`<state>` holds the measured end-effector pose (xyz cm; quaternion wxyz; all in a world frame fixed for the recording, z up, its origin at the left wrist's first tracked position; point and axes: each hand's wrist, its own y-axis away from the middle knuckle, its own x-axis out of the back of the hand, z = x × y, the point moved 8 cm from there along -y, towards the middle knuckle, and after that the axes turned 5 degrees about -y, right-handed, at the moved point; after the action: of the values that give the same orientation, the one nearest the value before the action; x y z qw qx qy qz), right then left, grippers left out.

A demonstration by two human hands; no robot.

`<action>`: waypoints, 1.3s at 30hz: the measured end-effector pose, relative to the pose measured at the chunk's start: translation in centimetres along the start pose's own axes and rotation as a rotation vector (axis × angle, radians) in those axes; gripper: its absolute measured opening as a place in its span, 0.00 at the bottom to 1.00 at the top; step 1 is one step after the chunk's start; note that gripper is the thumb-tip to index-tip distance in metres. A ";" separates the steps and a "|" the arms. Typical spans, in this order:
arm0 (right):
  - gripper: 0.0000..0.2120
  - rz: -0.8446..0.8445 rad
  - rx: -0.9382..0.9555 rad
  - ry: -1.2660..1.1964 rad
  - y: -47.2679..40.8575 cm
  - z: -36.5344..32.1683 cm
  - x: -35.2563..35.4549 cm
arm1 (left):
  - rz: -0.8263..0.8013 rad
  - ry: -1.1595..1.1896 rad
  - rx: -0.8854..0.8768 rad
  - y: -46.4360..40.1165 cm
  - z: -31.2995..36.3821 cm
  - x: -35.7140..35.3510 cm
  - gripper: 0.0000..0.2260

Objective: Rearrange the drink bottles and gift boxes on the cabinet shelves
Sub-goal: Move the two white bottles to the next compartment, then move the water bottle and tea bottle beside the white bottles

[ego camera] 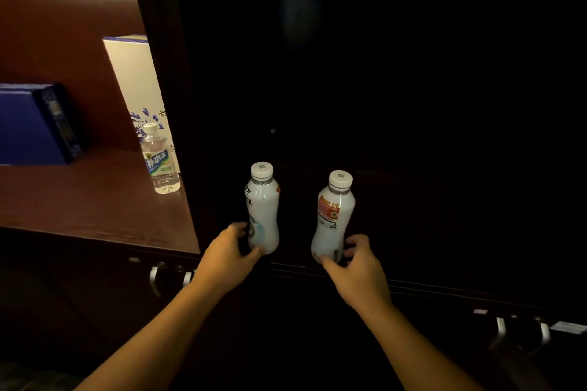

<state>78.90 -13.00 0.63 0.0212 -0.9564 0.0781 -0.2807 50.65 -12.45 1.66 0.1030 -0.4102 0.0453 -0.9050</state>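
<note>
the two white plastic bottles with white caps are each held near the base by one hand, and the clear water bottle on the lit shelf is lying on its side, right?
Not quite. The head view shows the clear plastic water bottle standing upright on the lit reddish wooden shelf. The rest holds: the left hand and right hand grip the left white plastic bottle and right white plastic bottle near their bases.

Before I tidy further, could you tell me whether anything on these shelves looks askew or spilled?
Nothing is spilled. The two white bottles, one in the left hand and one in the right hand, lean slightly, and the white gift box tilts against the cabinet divider. The right compartment is too dark to check.
</note>
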 end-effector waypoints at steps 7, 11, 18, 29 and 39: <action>0.07 -0.178 0.233 0.105 3.2 -4.9 -3.9 | 0.062 -0.248 -0.031 3.6 -1.2 4.0 0.14; 0.06 -0.263 0.436 0.202 4.5 -10.2 -7.5 | 0.073 -0.333 -0.048 3.9 -2.9 7.0 0.09; 0.05 -0.368 0.734 0.261 6.8 -20.4 -15.8 | 0.183 -0.503 -0.072 0.7 -6.6 13.9 0.09; 0.10 -0.220 0.563 0.414 -0.7 -29.1 -28.6 | 0.176 -0.590 -0.121 -11.8 -15.2 20.1 0.10; 0.27 0.080 0.068 0.436 -11.0 -27.3 -30.2 | 0.124 -0.441 -0.108 -22.7 -19.6 20.0 0.28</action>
<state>40.58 2.81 8.43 0.0472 -0.8680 0.1094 -0.4821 19.67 5.17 7.16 0.1437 -0.5991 0.0954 -0.7818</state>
